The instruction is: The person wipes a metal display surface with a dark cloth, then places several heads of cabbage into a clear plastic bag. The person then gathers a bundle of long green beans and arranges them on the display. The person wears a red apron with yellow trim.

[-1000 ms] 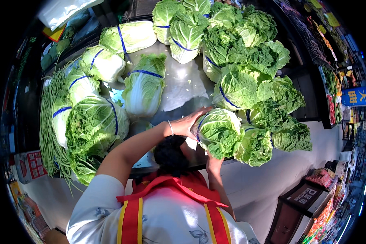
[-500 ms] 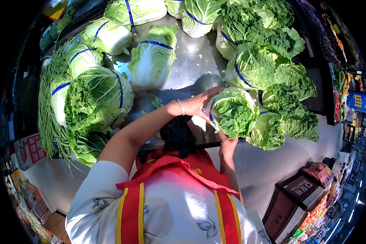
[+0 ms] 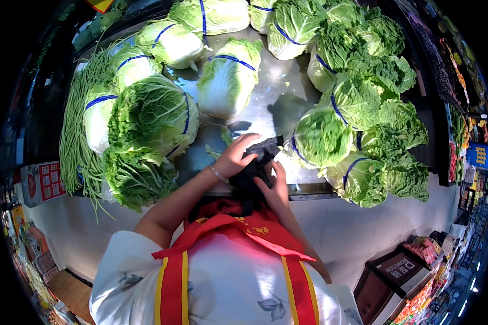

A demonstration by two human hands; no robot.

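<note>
You've just let go of the cabbage (image 3: 325,136)! Left hand (image 3: 234,158), right hand (image 3: 276,187), fingers parted; it sits unheld beside other cabbages (image 3: 370,181).

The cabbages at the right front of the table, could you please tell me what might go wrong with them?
The cabbage just right of the hands is held by neither the left hand nor the right hand, so it might roll. The front-right cabbage appears to reach past the table edge and could fall if nudged.
</note>
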